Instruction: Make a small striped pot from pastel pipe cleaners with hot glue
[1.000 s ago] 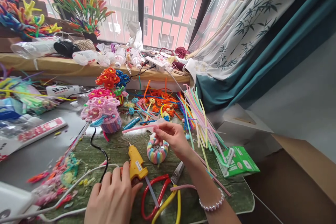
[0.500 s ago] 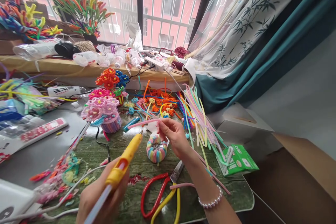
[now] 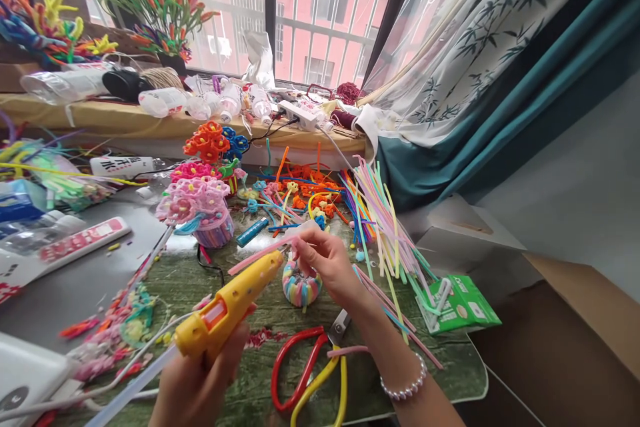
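My left hand (image 3: 205, 367) is wrapped round a yellow hot glue gun (image 3: 227, 303) with a clear glue stick (image 3: 135, 383) out of its back. The nozzle points up and right, close by my right hand (image 3: 323, 260). Between the right thumb and fingers is pinched a pink pipe cleaner (image 3: 260, 255), whose free length slants down to the left. Just below these fingers sits a ring wrapped in pastel stripes (image 3: 301, 290), partly covered by the hand. Scissors with a red and a yellow handle (image 3: 299, 360) lie beside my right forearm, next to a short pink piece (image 3: 349, 351).
Pink flowers in a striped pot (image 3: 213, 230) stand behind the glue gun. Loose pastel pipe cleaners (image 3: 383, 213) and a green packet (image 3: 460, 305) lie to the right. A white cable (image 3: 145, 351) crosses the left side. Plastic bottles (image 3: 163, 101) line the windowsill.
The glue gun has turned more sideways, and its nozzle has come up to the right fingers. The pink pipe cleaner now slants down more steeply to the left.
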Demonstrator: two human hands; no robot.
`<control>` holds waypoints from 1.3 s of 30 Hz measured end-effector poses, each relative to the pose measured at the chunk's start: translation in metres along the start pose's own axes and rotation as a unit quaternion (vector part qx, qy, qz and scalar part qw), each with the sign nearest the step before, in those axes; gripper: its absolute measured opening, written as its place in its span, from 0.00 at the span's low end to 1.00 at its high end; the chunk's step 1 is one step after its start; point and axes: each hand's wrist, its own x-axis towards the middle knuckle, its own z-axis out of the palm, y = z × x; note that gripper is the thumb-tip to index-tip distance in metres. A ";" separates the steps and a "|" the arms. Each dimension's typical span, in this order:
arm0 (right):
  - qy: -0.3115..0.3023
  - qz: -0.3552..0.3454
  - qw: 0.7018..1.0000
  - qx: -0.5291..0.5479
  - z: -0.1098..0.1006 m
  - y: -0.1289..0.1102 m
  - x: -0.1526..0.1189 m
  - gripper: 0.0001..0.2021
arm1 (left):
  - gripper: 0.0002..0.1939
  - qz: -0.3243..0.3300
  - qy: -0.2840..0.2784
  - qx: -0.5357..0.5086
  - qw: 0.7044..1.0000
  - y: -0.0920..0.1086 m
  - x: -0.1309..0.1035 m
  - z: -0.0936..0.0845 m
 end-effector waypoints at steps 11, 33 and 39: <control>-0.031 0.011 0.999 -0.014 -0.001 -0.001 -0.001 0.17 | 0.14 -0.082 0.009 -0.080 0.993 0.008 0.000 0.001; -0.034 0.005 0.999 -0.016 0.000 -0.004 -0.001 0.16 | 0.16 -0.091 -0.006 -0.096 0.991 0.009 -0.002 0.001; -0.040 0.000 0.999 -0.005 0.000 -0.004 -0.001 0.14 | 0.14 -0.100 -0.007 -0.103 0.990 0.013 -0.001 0.000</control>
